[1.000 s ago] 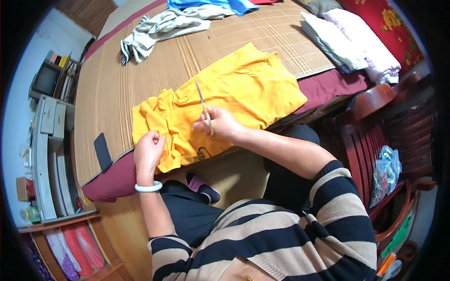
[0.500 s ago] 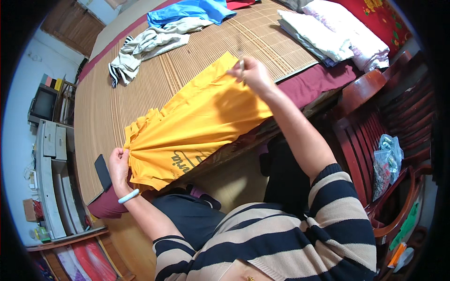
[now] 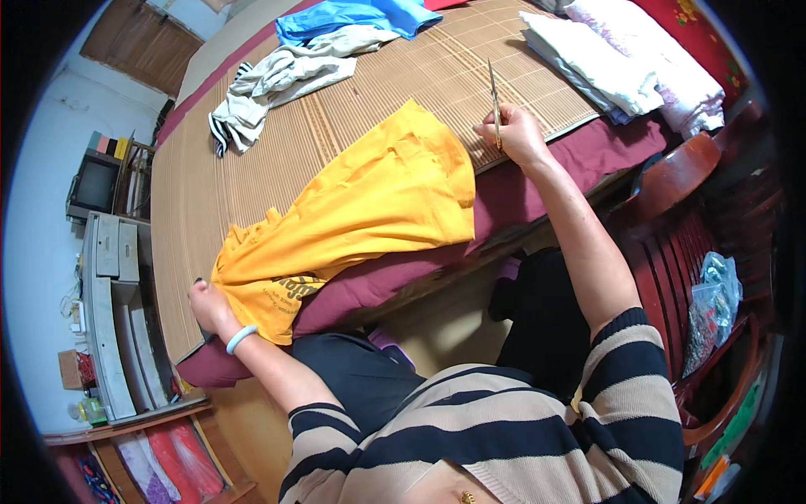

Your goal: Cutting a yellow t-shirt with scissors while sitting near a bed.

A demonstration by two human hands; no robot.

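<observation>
A yellow printed T-shirt [image 3: 386,185] lies bunched along the near edge of the bed, its left end gathered and its upper edge ragged. My left hand [image 3: 211,306] is closed on the cloth at that gathered left end. To the right of the shirt, above the bed's edge, my right hand [image 3: 519,136] grips a pair of slim scissors [image 3: 494,97], the pointed blades directed away from me. The scissors are apart from the shirt. Whether their blades are parted cannot be made out.
The bed has a bamboo mat [image 3: 336,126] and a maroon sheet [image 3: 579,164]. Farther off lie a grey garment [image 3: 290,71] and a blue garment [image 3: 357,18]. Folded white cloths [image 3: 596,67] sit at right. A wooden chair [image 3: 672,235] holds a plastic bag [image 3: 712,307].
My right hand has moved right with the scissors, away from the shirt. The shirt's right end has slackened and drawn back left. My left hand has shifted slightly down, with the cloth still held.
</observation>
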